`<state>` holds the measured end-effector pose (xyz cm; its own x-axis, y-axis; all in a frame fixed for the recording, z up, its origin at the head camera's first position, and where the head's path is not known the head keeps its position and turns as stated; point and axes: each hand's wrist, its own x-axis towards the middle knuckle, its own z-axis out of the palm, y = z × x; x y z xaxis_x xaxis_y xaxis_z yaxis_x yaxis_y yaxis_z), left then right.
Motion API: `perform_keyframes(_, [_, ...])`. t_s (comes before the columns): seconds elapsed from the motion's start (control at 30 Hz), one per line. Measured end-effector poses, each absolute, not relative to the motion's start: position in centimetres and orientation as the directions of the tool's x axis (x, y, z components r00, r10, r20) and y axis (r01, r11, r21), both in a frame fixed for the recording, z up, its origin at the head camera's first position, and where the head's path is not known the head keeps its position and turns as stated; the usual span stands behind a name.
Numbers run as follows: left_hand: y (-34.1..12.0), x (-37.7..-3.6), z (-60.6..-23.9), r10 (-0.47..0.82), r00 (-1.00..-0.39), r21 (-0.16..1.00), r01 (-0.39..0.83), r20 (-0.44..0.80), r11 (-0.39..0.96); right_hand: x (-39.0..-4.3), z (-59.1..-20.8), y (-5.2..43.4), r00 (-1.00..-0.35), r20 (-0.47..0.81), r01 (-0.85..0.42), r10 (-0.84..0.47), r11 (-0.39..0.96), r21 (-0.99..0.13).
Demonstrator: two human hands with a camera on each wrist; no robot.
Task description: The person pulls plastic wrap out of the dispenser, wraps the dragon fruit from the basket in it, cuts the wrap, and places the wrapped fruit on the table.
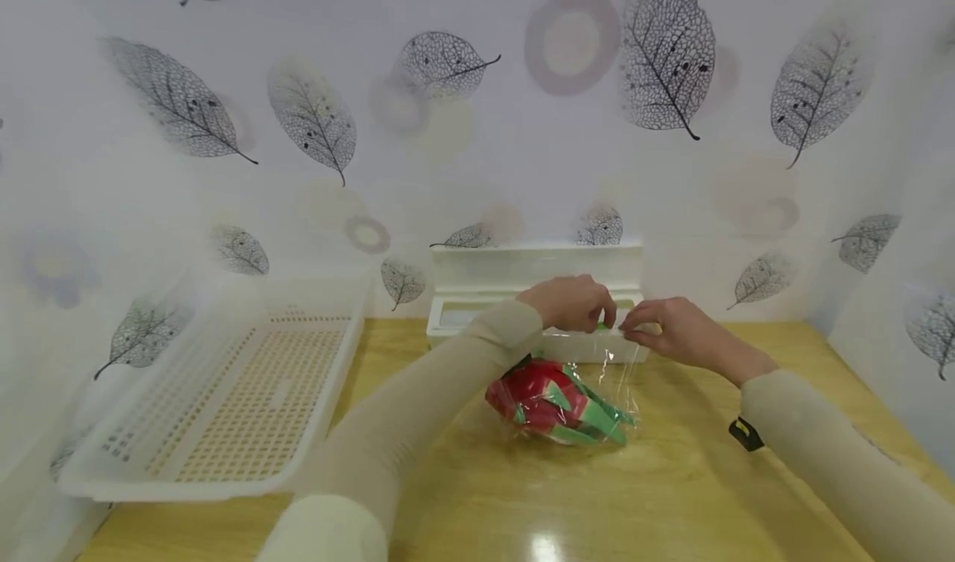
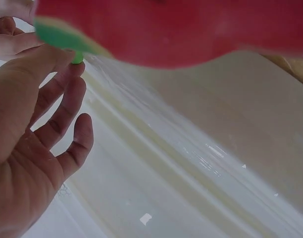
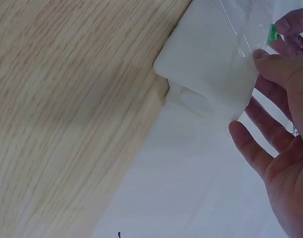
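A white cling film dispenser box [image 1: 537,268] stands against the back wall with its lid raised. My left hand [image 1: 570,303] pinches a small green slider [image 2: 77,58] at the box's front edge. Right beside it, my right hand [image 1: 675,331] pinches the clear cling film [image 3: 235,27] between thumb and forefinger near the box's right end; its other fingers are spread. Film stretches from the box down to a red fruit with green-tipped scales, a dragon fruit [image 1: 540,388], which lies in front of the box with film around it. In the left wrist view the fruit looms large at the top.
A white perforated plastic basket [image 1: 224,491] sits on the left of the wood-grain table [image 1: 597,512]. Behind the table rises a pale wall covering [image 1: 485,156] printed with leaves, which also runs along both sides.
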<state>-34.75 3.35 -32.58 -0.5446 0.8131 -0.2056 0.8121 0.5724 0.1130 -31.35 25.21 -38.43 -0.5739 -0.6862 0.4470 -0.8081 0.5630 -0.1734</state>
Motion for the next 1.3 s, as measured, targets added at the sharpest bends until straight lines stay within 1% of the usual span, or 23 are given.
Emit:
perform_keyframes(0.3, [3.2, -34.5, -32.9, 0.789, -0.581, 0.117, 0.785, -0.198, 0.608, -31.1, -38.2, 25.0, -0.527, 0.441, -0.822, -0.726, 0.567, -0.049])
perform_keyframes(0.4, [3.4, -34.2, -33.0, 0.790, -0.578, 0.106, 0.790, -0.203, 0.604, -31.0, -38.6, 25.1, -0.503, 0.457, -0.826, -0.734, 0.564, -0.005])
perform_keyframes(0.5, [3.4, -34.1, -33.0, 0.793, -0.575, 0.100, 0.793, -0.199, 0.601, -31.0, -38.6, 25.1, -0.483, 0.468, -0.834, -0.740, 0.551, 0.011])
perform_keyframes(0.57, [3.3, -34.1, -33.1, 0.796, -0.574, 0.096, 0.796, -0.193, 0.597, -31.0, -38.6, 25.0, -0.482, 0.464, -0.835, -0.743, 0.550, 0.013])
perform_keyframes(0.7, [3.2, -34.1, -33.2, 0.804, -0.569, 0.086, 0.805, -0.172, 0.588, -30.9, -38.3, 24.8, -0.512, 0.436, -0.824, -0.740, 0.567, -0.005])
perform_keyframes(0.97, [3.0, -33.8, -32.8, 0.788, -0.592, 0.074, 0.790, -0.173, 0.609, -30.7, -37.8, 24.8, -0.578, 0.383, -0.789, -0.721, 0.614, -0.035])
perform_keyframes(1.3, [2.4, -33.7, -32.8, 0.776, -0.604, 0.090, 0.776, -0.183, 0.625, -30.7, -37.7, 24.7, -0.608, 0.361, -0.770, -0.707, 0.635, -0.053])
